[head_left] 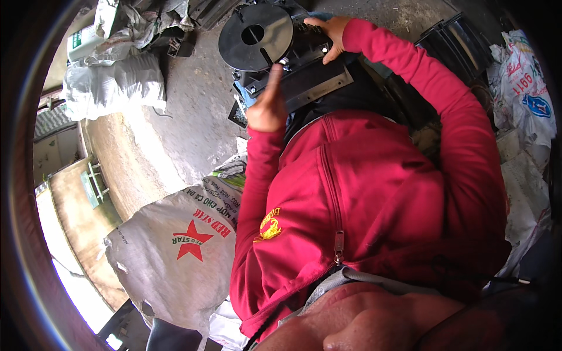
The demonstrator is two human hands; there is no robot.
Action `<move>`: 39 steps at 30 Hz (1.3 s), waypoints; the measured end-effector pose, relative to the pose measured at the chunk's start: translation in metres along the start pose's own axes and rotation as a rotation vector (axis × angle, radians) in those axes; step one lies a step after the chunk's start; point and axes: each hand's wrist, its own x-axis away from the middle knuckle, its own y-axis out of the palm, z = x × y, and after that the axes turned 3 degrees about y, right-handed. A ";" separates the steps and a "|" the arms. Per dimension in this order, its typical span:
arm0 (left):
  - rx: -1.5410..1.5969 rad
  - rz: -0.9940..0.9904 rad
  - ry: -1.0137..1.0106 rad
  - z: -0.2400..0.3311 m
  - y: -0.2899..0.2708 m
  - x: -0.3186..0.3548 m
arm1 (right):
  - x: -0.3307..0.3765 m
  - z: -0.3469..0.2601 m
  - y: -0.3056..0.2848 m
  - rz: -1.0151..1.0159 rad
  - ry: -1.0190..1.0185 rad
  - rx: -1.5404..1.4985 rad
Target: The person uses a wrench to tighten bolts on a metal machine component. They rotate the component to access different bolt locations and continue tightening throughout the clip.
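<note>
A black machine part (319, 76) lies across my lap, a long frame with bolts along it. On its far left side sits a flat round black disc (275, 32) with a hole in the middle and a slot at its near edge. My left hand (268, 108) grips the frame's near left side, its thumb stretched up to the disc's edge beside a shiny bolt; the other fingers are mostly hidden. Around the frame's right end, my right hand (331, 36) has thumb and fingers spread apart. Blue cloth (244, 93) shows by the left hand.
A small tray of little metal pieces (238, 114) sits left of my left hand. A large white woven sack (170, 251) stands at my left, with white bags (114, 85) farther off. Black bins (453, 50) and another printed sack (524, 88) are at the right.
</note>
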 end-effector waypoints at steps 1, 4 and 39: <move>-0.081 -0.102 -0.006 -0.001 0.007 0.002 | -0.002 0.003 0.001 0.017 -0.012 -0.006; -0.070 -0.086 -0.010 0.003 0.004 0.001 | -0.005 0.013 0.010 0.064 -0.135 -0.072; 0.201 0.116 -0.026 0.000 0.011 -0.006 | -0.005 0.016 0.010 0.011 -0.116 -0.082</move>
